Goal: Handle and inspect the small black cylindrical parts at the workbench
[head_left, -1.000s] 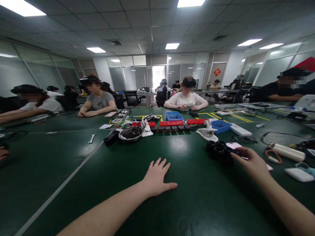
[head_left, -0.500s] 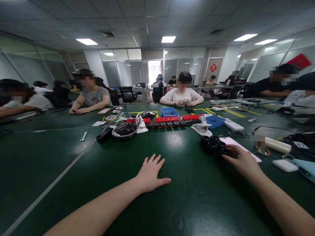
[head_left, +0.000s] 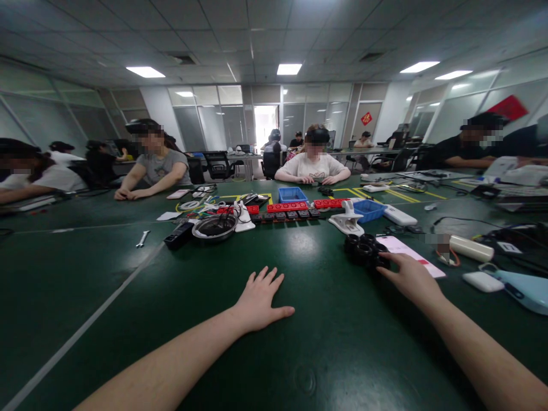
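My left hand lies flat on the green table, palm down, with its fingers spread and nothing in it. Further off to the right, my right hand has its thumb and fingers closed on the near side of a cluster of black ring-like cups. The cluster's exact kind does not show, and my fingers cover part of it. It appears to rest on the table. A pink phone-like slab lies just behind my right hand. The base of a white clip stand is just beyond the cluster.
Mid-table are red and black socket strips, blue trays, and a round metal bowl. A wrench lies left. A white case, light blue pouch and cables crowd the right. Several people sit around.
The camera view has turned slightly right, so the scene sits a little further left. Both hands keep the same pose, my right hand still on the black cluster.
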Motion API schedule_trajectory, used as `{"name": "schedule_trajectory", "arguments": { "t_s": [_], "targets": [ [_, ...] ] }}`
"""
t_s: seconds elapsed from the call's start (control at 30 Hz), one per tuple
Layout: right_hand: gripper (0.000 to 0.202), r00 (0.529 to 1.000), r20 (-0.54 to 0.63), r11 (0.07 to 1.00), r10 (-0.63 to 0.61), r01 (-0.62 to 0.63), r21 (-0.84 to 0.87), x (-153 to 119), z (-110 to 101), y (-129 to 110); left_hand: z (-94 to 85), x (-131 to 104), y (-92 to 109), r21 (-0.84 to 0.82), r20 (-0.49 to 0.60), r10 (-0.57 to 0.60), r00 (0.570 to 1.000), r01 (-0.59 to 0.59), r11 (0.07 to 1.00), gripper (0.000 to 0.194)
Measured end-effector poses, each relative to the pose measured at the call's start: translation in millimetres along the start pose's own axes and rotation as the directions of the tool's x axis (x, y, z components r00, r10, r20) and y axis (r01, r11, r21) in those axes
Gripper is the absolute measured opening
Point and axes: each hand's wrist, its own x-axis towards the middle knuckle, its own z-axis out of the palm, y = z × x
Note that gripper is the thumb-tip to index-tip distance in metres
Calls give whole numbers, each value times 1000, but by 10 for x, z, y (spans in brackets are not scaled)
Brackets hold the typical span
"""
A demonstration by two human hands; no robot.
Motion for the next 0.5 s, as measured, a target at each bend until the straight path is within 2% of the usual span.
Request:
{"name": "schedule_trajectory", "arguments": {
  "t_s": [0.13, 0.23, 0.3, 0.43, 0.5],
  "targets": [
    [43, 1000, 5, 1000, 2, -2, -20, -5, 28, 7, -13, -10, 7, -4, 3, 0, 1000, 0, 1000, 84],
    [50, 1000, -5, 1000, 8, -8, -11, -20, -3, -19, -17, -14, 6, -11, 6, 0, 1000, 0, 1000, 84],
    [54, 997, -72, 999, 42, -40, 31, -35, -65, -66, -15, -15, 3, -12, 1, 4, 1000, -4, 1000, 84],
    [47, 962, -256, 992, 95, -68, 110, -71, -226, -172, -4, -13, -1, -2, -10, 10, 1000, -10, 1000, 84],
    [52, 965, -238, 988, 110, -81, 128, -92, -274, -197, 0, -11, -4, -1, -3, 8, 1000, -8, 1000, 84]
  ]
}}
